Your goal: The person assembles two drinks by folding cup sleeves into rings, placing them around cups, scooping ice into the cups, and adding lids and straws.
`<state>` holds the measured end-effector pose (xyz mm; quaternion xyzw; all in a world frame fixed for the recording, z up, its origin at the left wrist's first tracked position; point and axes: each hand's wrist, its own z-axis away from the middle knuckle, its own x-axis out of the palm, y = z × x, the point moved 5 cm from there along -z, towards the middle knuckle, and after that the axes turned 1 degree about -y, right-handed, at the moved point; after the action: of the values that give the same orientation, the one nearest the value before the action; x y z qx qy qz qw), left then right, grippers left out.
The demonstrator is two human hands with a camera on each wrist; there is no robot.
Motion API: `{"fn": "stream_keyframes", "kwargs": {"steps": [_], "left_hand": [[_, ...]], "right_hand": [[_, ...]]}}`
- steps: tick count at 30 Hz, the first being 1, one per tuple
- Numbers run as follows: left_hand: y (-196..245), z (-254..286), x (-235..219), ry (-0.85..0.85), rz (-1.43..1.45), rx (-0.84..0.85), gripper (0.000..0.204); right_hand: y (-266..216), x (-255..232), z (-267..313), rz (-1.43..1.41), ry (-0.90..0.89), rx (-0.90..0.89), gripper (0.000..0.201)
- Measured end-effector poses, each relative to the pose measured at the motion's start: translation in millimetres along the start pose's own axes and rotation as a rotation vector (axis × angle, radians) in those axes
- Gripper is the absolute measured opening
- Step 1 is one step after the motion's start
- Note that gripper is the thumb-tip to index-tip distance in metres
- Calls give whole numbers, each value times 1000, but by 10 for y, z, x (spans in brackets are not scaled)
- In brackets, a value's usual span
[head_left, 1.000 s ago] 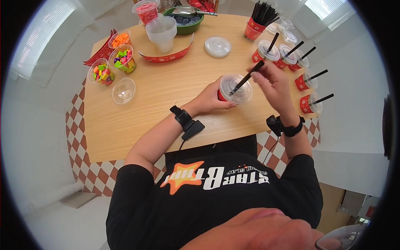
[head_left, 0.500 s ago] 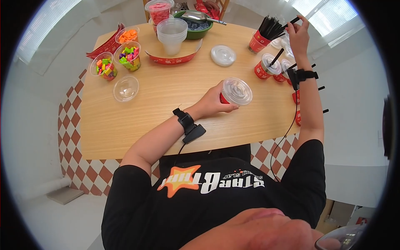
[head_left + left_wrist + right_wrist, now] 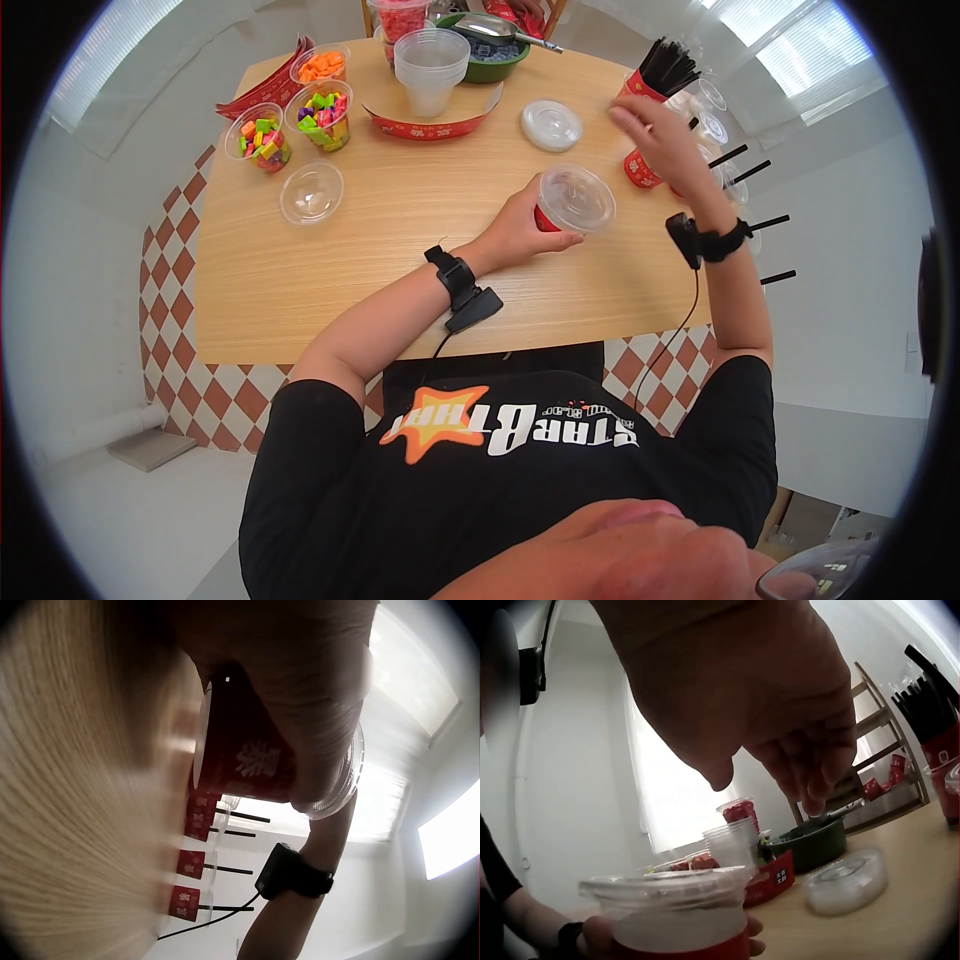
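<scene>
Steadying the lidded cup (image 3: 577, 196) looks like the step in hand: the left hand (image 3: 516, 232) curls round it, nearer the person than the stacked lids (image 3: 551, 125). The right hand (image 3: 668, 145), right of those lids, hangs empty, fingers loose; next, I'd judge, calls for bringing it to the cup's top.

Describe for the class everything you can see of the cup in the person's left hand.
The cup looks like clear plastic, with a red band printed with pale characters. A clear lid marked with raised rings covers the top; nothing stands up from it. The cup is roughly upright at the table, in front of the person. The left hand curls round its side. Whether its base touches the table, and what it contains, cannot be told.
</scene>
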<state>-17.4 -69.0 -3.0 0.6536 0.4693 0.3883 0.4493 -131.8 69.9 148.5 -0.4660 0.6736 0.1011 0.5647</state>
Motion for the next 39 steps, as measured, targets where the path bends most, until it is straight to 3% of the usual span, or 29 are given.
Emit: {"fn": "stream_keyframes", "kwargs": {"steps": [2,5,10,12,13,16,17,19,21,23,28,30,31,33,34,36,39], "left_hand": [[-56,-15,-17,18,-19,17,83],[-30,-2,-51,80,-86,56,83],[61,7,-88,131,-136,70,81],[-2,-4,-107,133,1,-54,83],[-22,-7,-109,137,1,-52,83],[-17,5,-165,267,-238,33,82],[-36,4,-170,272,-210,18,83],[-13,3,-172,276,-184,6,83],[14,16,-172,285,-179,-9,86],[-33,3,-193,304,-203,26,87],[-39,-11,-215,329,-220,85,90],[-21,-2,-235,381,-210,120,90],[-24,-4,-239,384,-210,119,90],[-24,-9,-268,428,-185,137,93],[-11,-9,-265,432,-184,138,93],[-9,1,-269,467,-127,139,91],[-9,3,-265,467,-149,159,89]], "right_hand": [[-113,360,187,49,-215,79,40],[-147,613,309,48,-360,197,42],[-38,685,278,48,-143,114,31],[-4,594,219,-79,50,96,26],[34,572,165,-78,48,92,26],[204,390,-34,-481,327,24,19],[237,408,-70,-482,325,23,19],[180,399,-131,-110,362,-74,17],[372,599,-153,-35,314,-120,14],[370,814,-142,88,200,-301,15],[461,1047,-21,74,43,-338,17],[553,1036,5,-147,-12,-27,24],[531,1022,44,-148,-14,-28,24],[531,1016,142,-653,-62,68,44],[439,999,206,-652,-65,66,44],[162,1064,327,-879,-265,5,70],[17,1116,336,-719,-302,28,84]]}}
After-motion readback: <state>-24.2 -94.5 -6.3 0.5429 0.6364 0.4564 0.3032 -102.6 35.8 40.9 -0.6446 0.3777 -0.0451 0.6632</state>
